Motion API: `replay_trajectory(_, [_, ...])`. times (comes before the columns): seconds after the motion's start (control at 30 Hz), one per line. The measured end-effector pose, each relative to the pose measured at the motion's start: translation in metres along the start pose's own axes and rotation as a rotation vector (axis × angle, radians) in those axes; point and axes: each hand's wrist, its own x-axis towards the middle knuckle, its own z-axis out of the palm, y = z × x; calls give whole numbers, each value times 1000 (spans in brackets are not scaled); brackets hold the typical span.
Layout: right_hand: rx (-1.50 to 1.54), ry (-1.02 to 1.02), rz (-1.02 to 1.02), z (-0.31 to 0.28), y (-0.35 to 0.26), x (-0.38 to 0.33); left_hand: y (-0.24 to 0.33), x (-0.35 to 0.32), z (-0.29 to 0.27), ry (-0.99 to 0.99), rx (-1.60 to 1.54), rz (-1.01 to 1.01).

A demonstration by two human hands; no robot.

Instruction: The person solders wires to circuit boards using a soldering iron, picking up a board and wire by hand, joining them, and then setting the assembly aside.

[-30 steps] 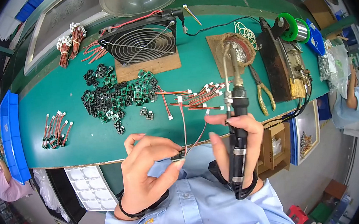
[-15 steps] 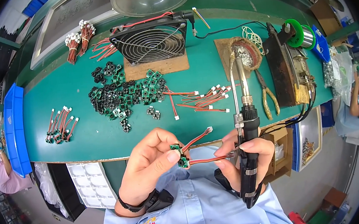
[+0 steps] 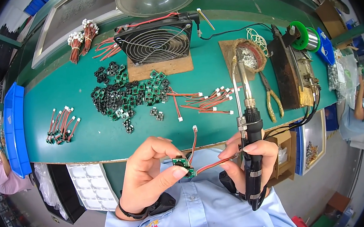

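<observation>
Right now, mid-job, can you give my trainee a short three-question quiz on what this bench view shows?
1. True or false: the left hand pinches a small green circuit board with red wires attached.
2. Which tool does the right hand grip?
A. black-handled soldering iron
B. yellow-handled pliers
C. tweezers
3. Fill in: the square black cooling fan stands on the green ____.

Key: 1 true; 2 A; 3 bench.

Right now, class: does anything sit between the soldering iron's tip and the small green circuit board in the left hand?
Nothing visible does. The soldering iron points up, away from the circuit board pinched in the left hand.
</observation>
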Motion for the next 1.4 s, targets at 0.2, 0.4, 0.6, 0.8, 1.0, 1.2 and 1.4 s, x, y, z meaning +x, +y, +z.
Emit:
replay_trajectory(0.2, [2,-9,-10,-1,-1,0,-6,-2,-11,-117,-47,62])
replay_trajectory(0.4, [13,-10,0,-3,-5,-1,-5,-2,-11,-121,-66,29])
replay_trajectory(0.6, [50,-24,13,-5,-5,-3,-5,-1,-10,-112,-45,41])
replay_trajectory(0.8, [54,-36,-4,-4,-4,-3,-3,-1,-10,-92,-54,-13])
replay_trajectory(1.0, [-66,-27,32,-3,14,0,-11,-7,-43,224,201,146])
replay_trajectory(1.2, [-62,239,296,20,48,-4,-27,-29,-159,739,321,252])
replay_trajectory(1.4, [-437,74,118,55,48,10,-54,-36,-218,1025,871,153])
